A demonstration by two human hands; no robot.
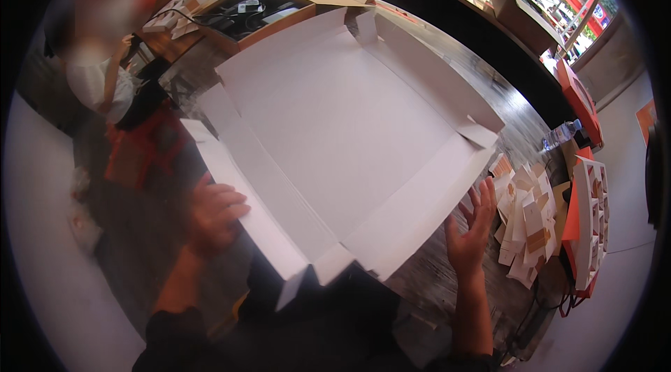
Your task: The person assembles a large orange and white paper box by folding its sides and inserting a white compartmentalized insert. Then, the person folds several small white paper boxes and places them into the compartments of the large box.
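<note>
A large, shallow white cardboard box (314, 134) fills the middle of the view, tilted. Its side walls are folded partly up, and loose flaps stick out at the near and far corners. My left hand (218, 215) is at the outer side of the left wall, fingertips against the cardboard; its fingers look stretched out, slightly blurred. Beside the box's right wall, my right hand (472, 232) is open with its fingers spread, and whether it touches the cardboard I cannot tell.
Folded white carton pieces (528, 218) lie piled on the right, next to a white divider tray (593, 222). A plastic bottle (561, 136) stands beyond them. An open brown carton (258, 19) holding dark items and a cable is at the back. Another person (101, 82) is at the far left.
</note>
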